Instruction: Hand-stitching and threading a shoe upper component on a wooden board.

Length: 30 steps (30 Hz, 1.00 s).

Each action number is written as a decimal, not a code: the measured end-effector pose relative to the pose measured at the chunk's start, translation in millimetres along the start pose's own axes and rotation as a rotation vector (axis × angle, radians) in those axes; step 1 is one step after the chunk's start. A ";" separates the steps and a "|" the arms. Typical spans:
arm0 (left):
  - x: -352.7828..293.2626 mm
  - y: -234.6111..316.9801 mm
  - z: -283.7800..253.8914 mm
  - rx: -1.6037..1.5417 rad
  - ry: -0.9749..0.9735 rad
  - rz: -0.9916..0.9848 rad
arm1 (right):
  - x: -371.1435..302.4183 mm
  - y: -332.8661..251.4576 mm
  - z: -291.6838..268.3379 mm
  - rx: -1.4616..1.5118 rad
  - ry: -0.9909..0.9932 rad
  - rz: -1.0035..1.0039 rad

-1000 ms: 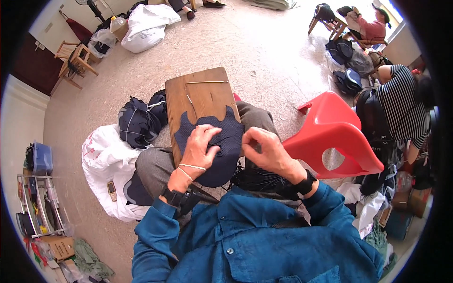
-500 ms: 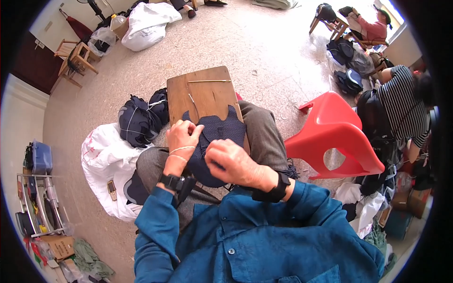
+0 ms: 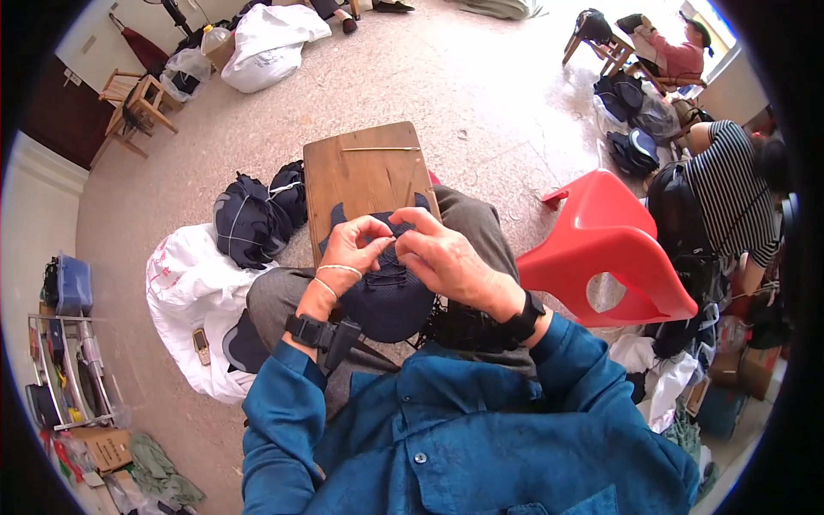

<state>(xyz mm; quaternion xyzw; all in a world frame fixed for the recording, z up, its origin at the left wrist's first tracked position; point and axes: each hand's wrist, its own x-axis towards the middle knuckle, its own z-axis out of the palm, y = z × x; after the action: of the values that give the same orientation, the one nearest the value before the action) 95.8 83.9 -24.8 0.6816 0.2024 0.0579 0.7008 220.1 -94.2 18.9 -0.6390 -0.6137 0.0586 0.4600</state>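
Note:
On my lap and against the wooden board lies a navy patterned fabric piece (image 3: 386,313), its rounded end toward me and two pointed tabs at the far end. Dark cord lines run across its middle. Above it, my left hand (image 3: 350,249) is closed in a pinch, thumb against fingertips. Close by on the right, my right hand (image 3: 446,262) also pinches, its fingertips almost meeting the left ones. Whatever sits between the fingers is too small to make out. Both hands hide much of the fabric's centre.
The wooden board (image 3: 365,172) carries a thin pale rod (image 3: 382,149). Tied dark bundles (image 3: 245,219) and a white sack (image 3: 184,283) with a phone (image 3: 202,346) lie left. A red plastic stool (image 3: 618,245) stands right, near a person in stripes (image 3: 730,189).
My right hand has moved up and away from me, meeting the left hand, which shifted slightly right. The slim, pale-tipped item on the board no longer shows there.

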 end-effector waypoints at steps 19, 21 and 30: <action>-25.1 8.9 13.2 0.067 0.240 0.178 | -4.2 1.6 -5.2 0.040 -0.007 0.167; -24.0 9.0 4.2 -0.009 0.341 0.208 | -13.2 3.7 -9.8 0.030 0.035 0.162; -6.3 13.2 13.4 -0.001 0.274 0.122 | -24.8 -15.8 0.7 -0.076 -0.056 -0.068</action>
<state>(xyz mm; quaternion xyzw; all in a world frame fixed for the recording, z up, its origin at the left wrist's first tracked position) 97.4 70.0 -10.7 0.6780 0.2546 0.1929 0.6620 202.2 -117.4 16.8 -0.6327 -0.6496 0.0375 0.4198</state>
